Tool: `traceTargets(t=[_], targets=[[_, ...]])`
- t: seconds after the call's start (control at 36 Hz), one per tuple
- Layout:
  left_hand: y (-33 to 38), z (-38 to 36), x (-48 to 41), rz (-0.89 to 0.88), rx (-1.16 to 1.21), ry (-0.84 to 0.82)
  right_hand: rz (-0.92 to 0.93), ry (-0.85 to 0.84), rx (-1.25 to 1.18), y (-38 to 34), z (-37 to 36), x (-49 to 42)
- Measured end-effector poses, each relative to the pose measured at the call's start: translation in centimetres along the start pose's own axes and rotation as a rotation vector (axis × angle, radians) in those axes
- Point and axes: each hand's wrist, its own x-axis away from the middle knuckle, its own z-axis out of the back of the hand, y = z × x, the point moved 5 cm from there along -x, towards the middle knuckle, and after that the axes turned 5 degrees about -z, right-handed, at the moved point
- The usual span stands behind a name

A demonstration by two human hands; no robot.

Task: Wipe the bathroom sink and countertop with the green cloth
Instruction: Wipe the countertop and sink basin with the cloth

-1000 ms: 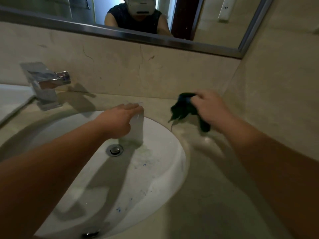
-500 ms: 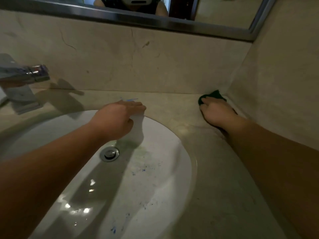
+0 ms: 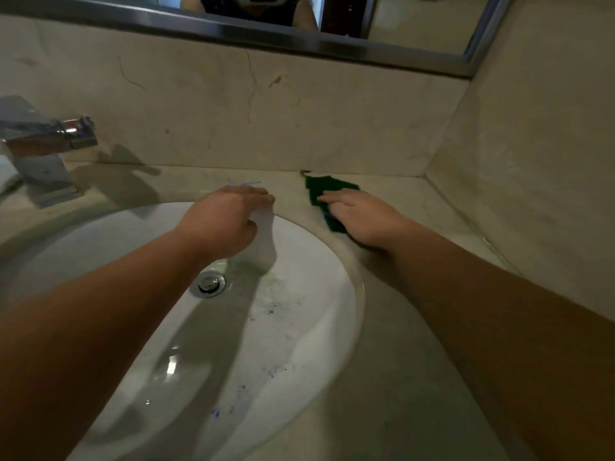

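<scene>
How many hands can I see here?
2. The left hand rests on the sink rim; the right hand presses the green cloth on the countertop beside it.

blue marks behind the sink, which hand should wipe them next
Right hand: it presses the cloth on the countertop just right of the marks. The left hand rests bare on the sink rim.
</scene>
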Motion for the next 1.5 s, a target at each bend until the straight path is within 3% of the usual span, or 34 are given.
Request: traceTargets(t=[0.11,0.25,0.33,0.5,0.64,0.78,0.94,1.06,1.22,1.42,1.47,1.5], targets=[[0.4,0.3,0.0,-0.008,-0.018,-0.012,-0.259,0.014,-0.004,5.4,2.3,0.8],[0.4,0.3,0.2,-0.048,-0.052,0.009,-0.343,0.015,-0.028,7.2,1.3,-0.2],[0.3,0.2,0.3,-0.064,-0.063,0.014,-0.288,0.027,-0.035,4.4,0.2,-2.4],[-0.5,-0.4,0.1,-0.094,-0.135,-0.019,0.025,-0.019,0.017,-3.4,-1.2,-4.1],[-0.9,-0.7,0.2,-0.111,-0.15,-0.041,0.063,-0.032,-0.027,-2.4,-0.9,-3.7],[-1.3,-0.9,0.4,-0.141,-0.139,-0.022,-0.07,0.007,-0.035,3.6,0.4,-2.4],[-1.5,-0.9,0.4,-0.166,-0.15,0.039,-0.365,0.093,-0.048,14.8,1.8,-0.7],[-1.7,-1.1,0.4,-0.171,-0.156,0.063,-0.428,0.079,-0.055,16.1,1.6,-1.0],[-1.0,-1.0,0.7,-0.154,-0.169,0.031,-0.374,0.059,-0.03,12.0,1.3,0.9],[-1.2,-1.5,-0.1,-0.178,-0.135,-0.159,-0.042,-0.031,-0.105,-0.8,-1.3,1.2],[-4.5,3.9,5.3,-0.07,-0.187,-0.156,0.105,0.005,-0.207,-9.3,0.2,1.8],[-5.0,3.9,5.5,-0.092,-0.184,-0.156,0.075,0.025,-0.255,-9.1,1.1,2.4]])
